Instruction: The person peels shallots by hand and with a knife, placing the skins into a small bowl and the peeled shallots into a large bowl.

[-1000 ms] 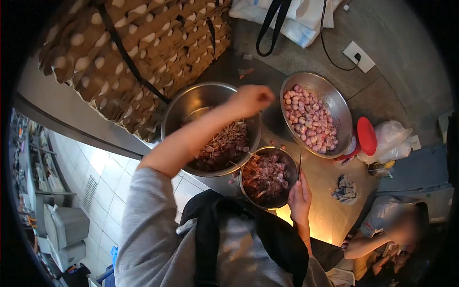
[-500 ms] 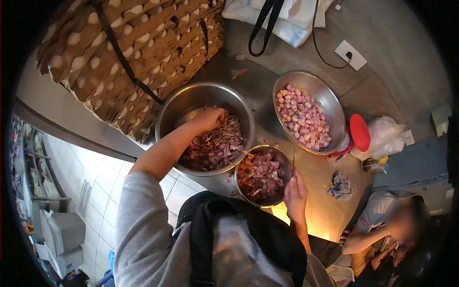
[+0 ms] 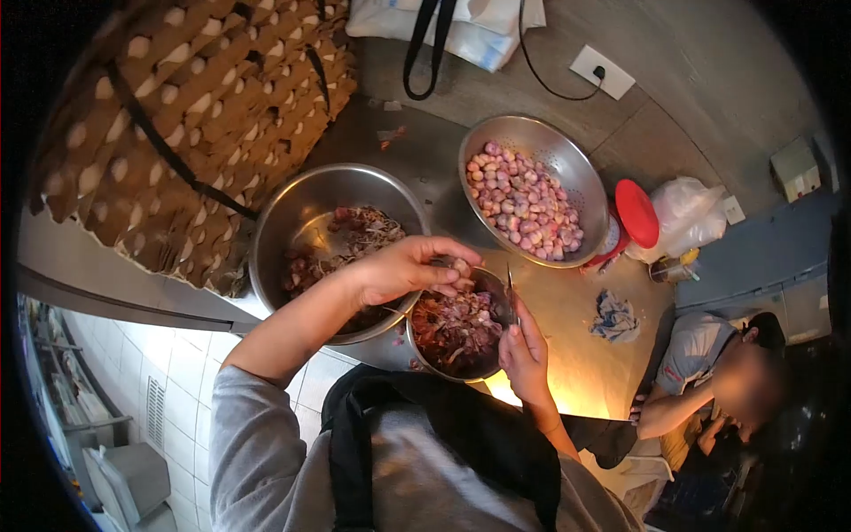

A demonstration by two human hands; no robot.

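Observation:
My left hand holds a shallot bulb between its fingers, over the smaller metal bowl. Upright in my right hand is a knife, at that bowl's right rim. Reddish shallot skins fill much of the smaller bowl. To the left, a large metal bowl contains unpeeled shallots with dry roots. Behind stands a perforated metal colander with many pinkish peeled shallots.
Stacked egg trays tied with black straps stand at the left. A red lid, a plastic bag and a crumpled cloth are on the right. Another person sits at the lower right. A plug is in the wall socket.
My left hand has come out of the large bowl and moved right, now with a shallot in its fingers. The whole view has shifted somewhat, with most things farther left.

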